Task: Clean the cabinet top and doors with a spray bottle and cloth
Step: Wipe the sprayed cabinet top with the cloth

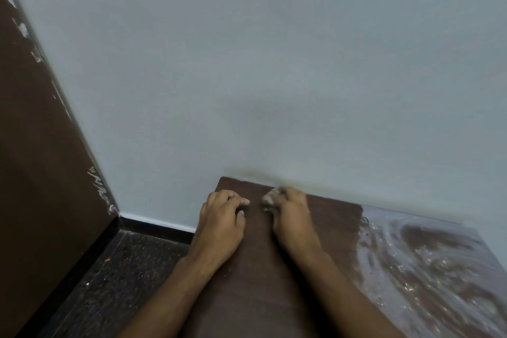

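- Head view: my right hand [292, 210] lies on the cabinet top [255, 269], near its far edge where it meets the pale wall [247, 63].
- My right fingers are curled around a small, bunched grey cloth [270, 199]; the wad pokes out at the far left side of that hand and presses on the brown surface.
- My left hand [222, 218] rests near the top's far left corner, just beside the right hand but not touching it.
- My left fingers are loosely bent, tips down on the wood, thumb alongside; they hold nothing.
- The strip of cabinet top under and between my hands is plain dark brown.
- To the right, the same surface is covered with whitish, streaky smears [428, 261], swirled, starting just right of my right forearm.
- The spray bottle does not show in this view.
- Left of the cabinet, the dark speckled floor [118, 277] runs to a black skirting strip [156, 225] along the wall.
- At far left stands a brown panel [35, 145] with white chipped marks along its edge.
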`<state>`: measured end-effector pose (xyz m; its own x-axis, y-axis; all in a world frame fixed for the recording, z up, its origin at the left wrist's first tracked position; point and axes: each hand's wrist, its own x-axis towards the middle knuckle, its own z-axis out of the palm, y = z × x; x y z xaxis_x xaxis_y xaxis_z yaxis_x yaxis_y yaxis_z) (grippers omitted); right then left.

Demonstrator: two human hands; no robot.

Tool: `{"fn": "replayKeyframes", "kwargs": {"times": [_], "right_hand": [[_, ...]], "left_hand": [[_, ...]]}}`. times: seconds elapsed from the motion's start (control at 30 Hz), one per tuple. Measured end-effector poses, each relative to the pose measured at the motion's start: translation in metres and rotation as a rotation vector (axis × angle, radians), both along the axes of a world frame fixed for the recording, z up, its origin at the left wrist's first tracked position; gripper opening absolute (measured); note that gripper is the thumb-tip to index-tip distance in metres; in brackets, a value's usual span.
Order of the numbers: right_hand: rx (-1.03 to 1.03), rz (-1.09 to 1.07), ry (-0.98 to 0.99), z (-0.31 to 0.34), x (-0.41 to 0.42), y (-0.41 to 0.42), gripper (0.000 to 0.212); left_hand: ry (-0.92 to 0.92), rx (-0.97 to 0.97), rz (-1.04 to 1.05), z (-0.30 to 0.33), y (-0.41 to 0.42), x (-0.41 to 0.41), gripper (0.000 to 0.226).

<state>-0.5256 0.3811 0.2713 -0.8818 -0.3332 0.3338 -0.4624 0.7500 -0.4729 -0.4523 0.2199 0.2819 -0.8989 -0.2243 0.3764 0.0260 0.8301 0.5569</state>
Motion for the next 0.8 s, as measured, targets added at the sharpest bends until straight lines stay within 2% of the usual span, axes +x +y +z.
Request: {"fn": "replayKeyframes", "kwargs": {"times": [0.07, 0.1, 0.27, 0.37, 0.43, 0.5, 0.57, 0.63, 0.7, 0.8], "right_hand": [[0.050, 0.176, 0.061, 0.000, 0.010, 0.001, 0.030], [0.074, 0.197, 0.066, 0.000, 0.002, 0.011, 0.032], [0.089, -0.133, 0.038, -0.004, -0.047, 0.085, 0.034], [0.021, -0.197, 0.008, -0.004, -0.028, 0.078, 0.027], [-0.067, -0.077, -0.023, -0.002, -0.008, 0.055, 0.024], [-0.024, 0.140, -0.002, -0.005, 0.011, 0.047, 0.027], [0.015, 0.245, 0.093, 0.001, 0.009, 0.060, 0.033], [0.020, 0.144, 0.120, 0.001, -0.013, 0.091, 0.024], [0.030, -0.122, 0.070, -0.002, -0.037, 0.124, 0.019], [0.012, -0.220, 0.021, -0.004, -0.040, 0.122, 0.019]], "left_hand": [[-0.027, -0.045, -0.075, 0.003, 0.010, -0.007, 0.028], [-0.043, -0.058, -0.099, 0.005, 0.014, -0.010, 0.028], [-0.058, -0.046, -0.137, 0.012, 0.028, -0.020, 0.028], [-0.057, -0.042, -0.156, 0.013, 0.040, -0.024, 0.029], [-0.058, -0.044, -0.178, 0.013, 0.049, -0.027, 0.031], [-0.058, -0.039, -0.196, 0.014, 0.059, -0.031, 0.033], [-0.043, -0.049, -0.205, 0.014, 0.065, -0.033, 0.035], [-0.036, -0.071, -0.204, 0.015, 0.067, -0.031, 0.036], [-0.030, -0.065, -0.188, 0.015, 0.066, -0.028, 0.036], [-0.044, -0.053, -0.176, 0.015, 0.066, -0.025, 0.036]]}}
